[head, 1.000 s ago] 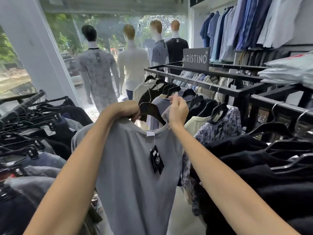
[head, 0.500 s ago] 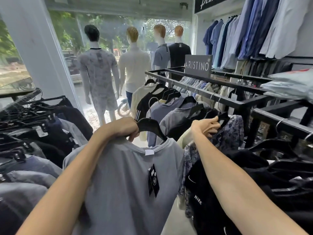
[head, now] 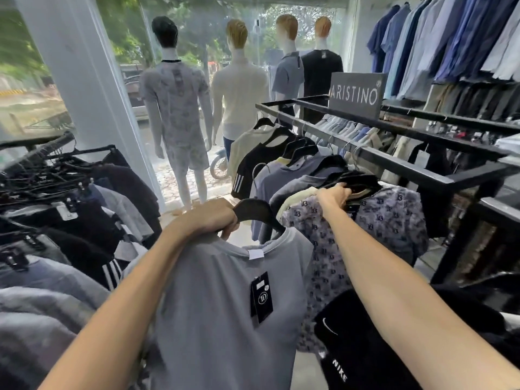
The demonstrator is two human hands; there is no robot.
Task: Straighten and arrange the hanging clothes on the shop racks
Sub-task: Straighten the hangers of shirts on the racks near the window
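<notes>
At the far left, a crowded rack (head: 36, 153) of dark and grey clothes on black clip hangers is seen, with a white pillar (head: 81, 80) behind it. Four mannequins (head: 177, 108) are stood with their backs to the camera at the shop window.

Low in the middle, a grey T-shirt (head: 225, 327) is held up off the racks on a black hanger (head: 254, 211). The hanger's neck is gripped by the left hand (head: 208, 219), whose fingers are wrapped tightly round it (the hook itself is hidden inside the fist). A black swing tag (head: 261, 296) is hung from the shirt's collar, just below a white label.

Further right, the right hand (head: 333, 195) is reached into the clothes on the long black rail (head: 394, 161). Its fingers are curled over the top of a dark garment (head: 358, 182) hung there; whether cloth or hanger is clasped cannot be told. Just below that hand, a pale patterned shirt (head: 394, 220) is hung, and a black Nike garment (head: 351, 350) is seen under the right forearm.

On the rack's top shelf, a grey ARISTINO sign (head: 356, 94) is stood upright. At the far right, blue and white shirts (head: 450, 38) are hung along the wall.
</notes>
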